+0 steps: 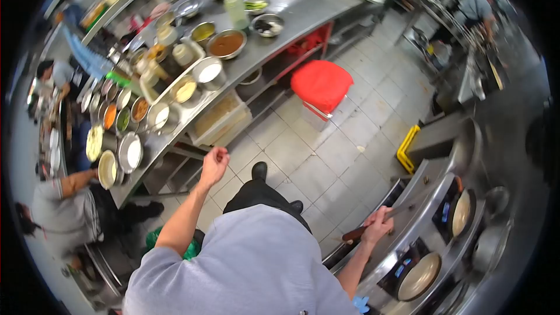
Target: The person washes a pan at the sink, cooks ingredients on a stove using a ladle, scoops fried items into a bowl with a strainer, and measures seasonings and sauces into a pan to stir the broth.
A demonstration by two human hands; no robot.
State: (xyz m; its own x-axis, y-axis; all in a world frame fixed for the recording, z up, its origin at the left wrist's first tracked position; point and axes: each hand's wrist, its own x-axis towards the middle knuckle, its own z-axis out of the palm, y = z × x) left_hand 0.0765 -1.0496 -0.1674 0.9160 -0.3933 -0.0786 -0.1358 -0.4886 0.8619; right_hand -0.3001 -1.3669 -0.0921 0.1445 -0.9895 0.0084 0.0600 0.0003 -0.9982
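Observation:
My right hand (378, 226) grips a long-bladed spatula (354, 234) by its brown handle, over the front edge of the stove (385, 265). Its thin metal blade points away to the upper right and is slightly blurred. Beyond that hand, two round dark-rimmed pans sit on the burners: a nearer pan (419, 277) and a farther pan (461, 214), each with a pale inside. My left hand (215, 166) hangs in the air over the floor, near the prep counter. Its fingers are curled in, and nothing shows in them.
On the left, a steel counter (303, 14) carries several bowls, bottles and a brown sauce bowl (226, 44). A red-covered bin (322, 86) stands on the tiled floor ahead. One co-worker (67, 210) is at the counter's near left end; others work farther off. A yellow frame (408, 149) stands beside the stove.

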